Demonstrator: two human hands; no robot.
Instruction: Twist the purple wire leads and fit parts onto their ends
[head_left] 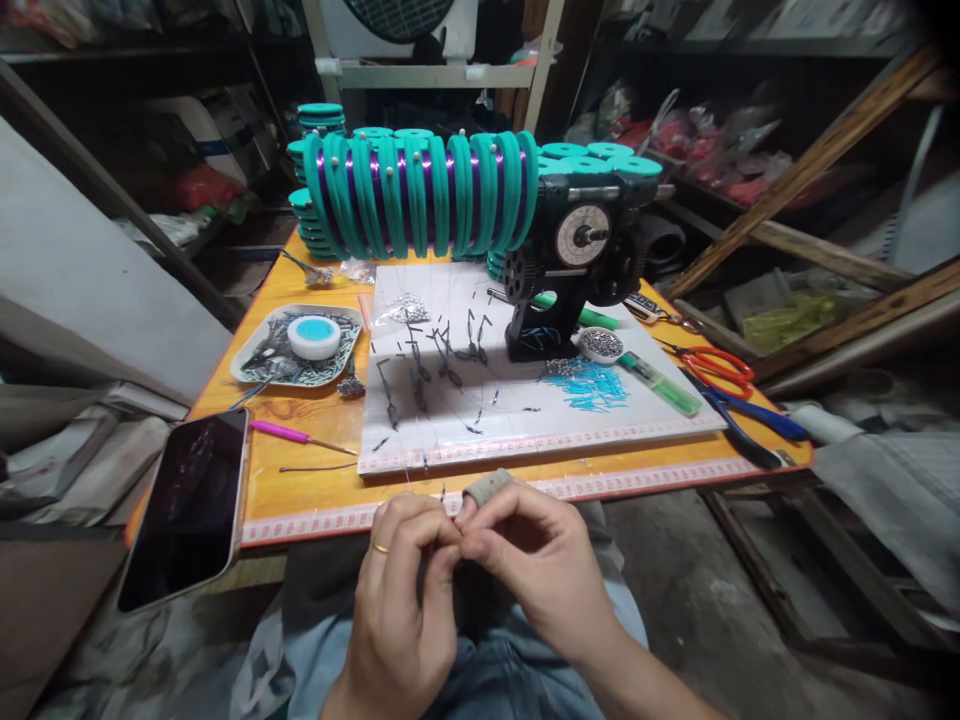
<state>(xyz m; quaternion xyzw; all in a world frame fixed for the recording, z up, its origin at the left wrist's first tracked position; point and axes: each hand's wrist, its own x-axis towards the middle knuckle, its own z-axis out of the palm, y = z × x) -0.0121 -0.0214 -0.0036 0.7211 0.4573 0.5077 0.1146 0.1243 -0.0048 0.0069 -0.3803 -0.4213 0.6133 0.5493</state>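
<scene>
My left hand (401, 590) and my right hand (536, 560) meet over my lap, just in front of the orange table's near edge (315, 520). Both are closed in a pinch, fingertips touching around something too small to make out. A cloth guard covers one right fingertip (486, 487). A ring sits on a left finger. On the white board (525, 400) lie several small dark hook rigs (427, 360) and a scatter of blue tubes (592, 385).
A black winding machine (574, 260) carries a row of teal spools with purple line (420, 190). A tray with a white tape roll (313, 336) sits left, a phone (187, 505) overhangs the corner, a pink-handled tool (289, 433) lies beside it. Scissors (720, 370) and a green lighter (660, 382) lie right.
</scene>
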